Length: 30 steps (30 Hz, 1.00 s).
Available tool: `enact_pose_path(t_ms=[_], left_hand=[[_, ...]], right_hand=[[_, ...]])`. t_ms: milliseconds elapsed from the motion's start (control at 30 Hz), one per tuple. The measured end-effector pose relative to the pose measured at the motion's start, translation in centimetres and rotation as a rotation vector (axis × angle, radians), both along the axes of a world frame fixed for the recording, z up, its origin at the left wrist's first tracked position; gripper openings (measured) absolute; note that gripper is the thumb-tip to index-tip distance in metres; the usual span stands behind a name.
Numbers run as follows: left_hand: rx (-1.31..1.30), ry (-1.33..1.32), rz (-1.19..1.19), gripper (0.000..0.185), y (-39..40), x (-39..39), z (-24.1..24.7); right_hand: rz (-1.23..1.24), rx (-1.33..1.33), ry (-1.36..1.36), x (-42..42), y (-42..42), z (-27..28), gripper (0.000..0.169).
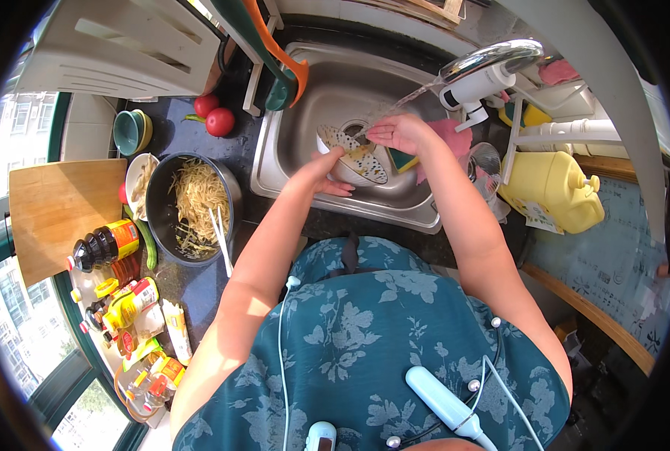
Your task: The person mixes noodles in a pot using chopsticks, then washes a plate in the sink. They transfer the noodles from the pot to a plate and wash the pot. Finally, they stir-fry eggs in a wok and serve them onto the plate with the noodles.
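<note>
Inside the stainless steel sink (306, 84), my left hand (324, 172) grips a white bowl (363, 163) with a speckled black-and-yellow inside. The bowl is tilted, its opening turned towards the tap side. Beside it, my right hand (399, 132) is held palm up with the fingers extended, holding nothing. Water (411, 98) runs from the chrome tap spout (490, 53) down towards that hand and the bowl. A green-and-yellow sponge (402, 159) and a pink cloth (450, 135) lie to the right of the bowl.
A dark pot (236, 197) of noodle-like food with white chopsticks (220, 239) stands left of the sink. Tomatoes (220, 122), small bowls (127, 133), a cutting board (64, 208) and several bottles (106, 242) are further left. Right are a glass (486, 160) and a yellow jug (549, 189).
</note>
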State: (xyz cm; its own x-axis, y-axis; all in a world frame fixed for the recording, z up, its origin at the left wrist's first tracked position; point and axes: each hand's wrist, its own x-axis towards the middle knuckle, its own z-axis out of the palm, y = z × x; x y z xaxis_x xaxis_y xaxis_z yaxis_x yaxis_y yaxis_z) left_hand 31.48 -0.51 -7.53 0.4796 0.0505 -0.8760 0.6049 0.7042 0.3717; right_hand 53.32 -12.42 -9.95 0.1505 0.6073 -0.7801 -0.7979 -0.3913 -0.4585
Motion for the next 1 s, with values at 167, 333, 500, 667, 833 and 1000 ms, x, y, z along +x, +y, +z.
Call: enact_pose_path(t_ms=[167,333,500,667,833,1000], left_hand=[[0.238,0.093,-0.093,0.073,-0.2,1.7,0.0],[-0.12,-0.139,0.023,0.062,2.1,-1.0,-3.7],[-0.17,-0.19,0.123,0.058,2.2,-1.4,-1.2],[-0.178,-0.226,0.102,0.048,2.6,-2.3,-1.4],[-0.211,-0.299,0.023,0.056,2.1,-1.2,-3.4],[-0.296,-0.336,0.026,0.061,0.4,0.8,-3.9]], right_hand=[[-0.013,0.029,0.008,-1.9,1.0,2.4,0.036],[0.069,-0.07,-0.311,-2.4,0.6,4.0,0.043],[0.335,-0.403,-1.209,-2.2,-3.8,-0.8,0.053],[-0.163,0.124,-0.096,-7.2,-7.4,6.4,0.073],[-0.214,0.237,-0.159,-8.1,-9.8,6.5,0.088],[-0.131,0.129,-0.408,-8.1,-10.8,9.8,0.091]])
